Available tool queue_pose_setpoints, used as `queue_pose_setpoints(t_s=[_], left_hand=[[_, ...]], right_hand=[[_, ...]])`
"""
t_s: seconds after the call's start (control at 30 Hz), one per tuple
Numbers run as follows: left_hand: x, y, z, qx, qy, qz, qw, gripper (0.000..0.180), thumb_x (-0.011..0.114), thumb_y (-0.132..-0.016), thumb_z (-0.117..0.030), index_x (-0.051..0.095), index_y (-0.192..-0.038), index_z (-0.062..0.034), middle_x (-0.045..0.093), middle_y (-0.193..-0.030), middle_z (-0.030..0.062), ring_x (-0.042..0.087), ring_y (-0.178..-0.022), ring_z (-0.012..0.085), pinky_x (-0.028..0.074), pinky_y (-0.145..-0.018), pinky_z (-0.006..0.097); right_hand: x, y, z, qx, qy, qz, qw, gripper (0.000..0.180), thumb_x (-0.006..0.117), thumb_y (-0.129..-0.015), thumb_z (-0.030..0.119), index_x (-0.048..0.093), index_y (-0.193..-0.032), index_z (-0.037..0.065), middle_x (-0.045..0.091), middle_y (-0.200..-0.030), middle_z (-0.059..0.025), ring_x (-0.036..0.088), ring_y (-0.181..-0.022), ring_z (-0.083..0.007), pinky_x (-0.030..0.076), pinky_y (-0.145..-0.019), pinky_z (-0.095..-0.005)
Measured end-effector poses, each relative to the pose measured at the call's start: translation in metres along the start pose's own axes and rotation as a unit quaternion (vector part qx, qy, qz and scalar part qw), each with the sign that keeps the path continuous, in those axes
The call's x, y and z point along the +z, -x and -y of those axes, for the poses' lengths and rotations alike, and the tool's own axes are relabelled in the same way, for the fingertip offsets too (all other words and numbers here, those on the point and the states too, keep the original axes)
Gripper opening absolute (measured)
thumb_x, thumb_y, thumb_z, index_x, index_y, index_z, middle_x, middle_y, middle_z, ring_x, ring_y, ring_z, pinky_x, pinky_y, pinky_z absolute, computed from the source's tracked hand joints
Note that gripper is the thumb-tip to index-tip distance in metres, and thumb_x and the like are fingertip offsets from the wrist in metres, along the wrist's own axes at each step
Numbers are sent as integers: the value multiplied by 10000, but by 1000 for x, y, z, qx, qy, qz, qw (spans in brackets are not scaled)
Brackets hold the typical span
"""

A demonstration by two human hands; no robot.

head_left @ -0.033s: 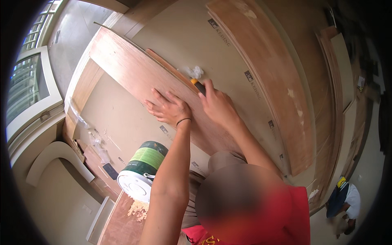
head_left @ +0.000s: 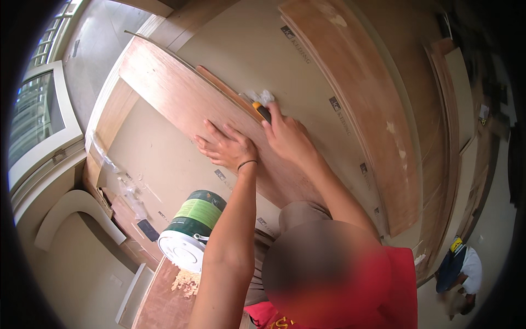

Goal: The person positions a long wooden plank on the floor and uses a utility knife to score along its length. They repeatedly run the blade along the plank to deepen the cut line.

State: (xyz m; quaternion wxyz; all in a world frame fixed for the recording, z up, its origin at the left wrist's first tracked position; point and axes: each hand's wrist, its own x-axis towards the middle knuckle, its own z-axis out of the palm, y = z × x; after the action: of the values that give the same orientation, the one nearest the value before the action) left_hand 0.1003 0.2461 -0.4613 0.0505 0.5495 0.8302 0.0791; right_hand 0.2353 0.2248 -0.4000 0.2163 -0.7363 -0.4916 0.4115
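A long reddish wooden board (head_left: 164, 77) runs slantwise in front of me. My left hand (head_left: 227, 147) lies flat on its face with the fingers spread, and a dark band circles that wrist. My right hand (head_left: 285, 134) is closed round a tool with a black and yellow handle (head_left: 263, 112), held at the board's far-right edge. The working end of the tool is too small to make out. A narrow brown strip (head_left: 219, 82) lies along that same edge. Crumpled clear plastic (head_left: 267, 97) is just past the tool.
A green tub with a white lid (head_left: 181, 249) lies tilted left of my left forearm, above wood shavings (head_left: 186, 281). Beside it is a dark flat object (head_left: 147, 230). Curved boards (head_left: 361, 109) stand at the right. A person (head_left: 463, 271) bends over at the lower right.
My right hand and the tool have shifted slightly up and left along the board's edge. My left hand stays pressed in the same place.
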Motion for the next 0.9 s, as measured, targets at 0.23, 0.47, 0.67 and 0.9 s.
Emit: queue_pose_setpoints(t_s=[0.23,0.47,0.67,0.9], left_hand=[[-1,-7,-7,-1,12,2,1000,556,384,-1000,-415,304,-1518,-227,168,-1569,259,175,-1425,433,205,-1103,582],[-2,-4,-6,1,14,6,1000,569,401,-994,-404,296,-1522,-219,175,-1569,257,163,-1428,441,201,-1109,574],[1,-5,-4,-2,16,4,1000,579,414,-984,-405,300,-1525,-231,161,-1575,249,165,-1423,468,212,-1104,580],[0,-5,-5,-5,12,15,1000,581,418,-979,-407,299,-1521,-235,164,-1572,256,143,-1432,457,193,-1114,577]], right_hand=[[16,-68,21,-62,39,44,996,240,480,-995,246,465,-1140,56,652,-721,-237,656,-728,-454,525,-642,-537],[20,-79,26,-53,53,63,995,250,499,-987,236,491,-1162,57,659,-783,-253,640,-779,-476,500,-678,-562],[17,-81,44,-26,77,81,993,227,500,-977,209,487,-1113,27,661,-784,-261,644,-759,-480,508,-684,-570],[24,-87,36,-28,63,94,993,241,507,-970,213,480,-1106,17,655,-781,-276,646,-765,-487,515,-674,-566]])
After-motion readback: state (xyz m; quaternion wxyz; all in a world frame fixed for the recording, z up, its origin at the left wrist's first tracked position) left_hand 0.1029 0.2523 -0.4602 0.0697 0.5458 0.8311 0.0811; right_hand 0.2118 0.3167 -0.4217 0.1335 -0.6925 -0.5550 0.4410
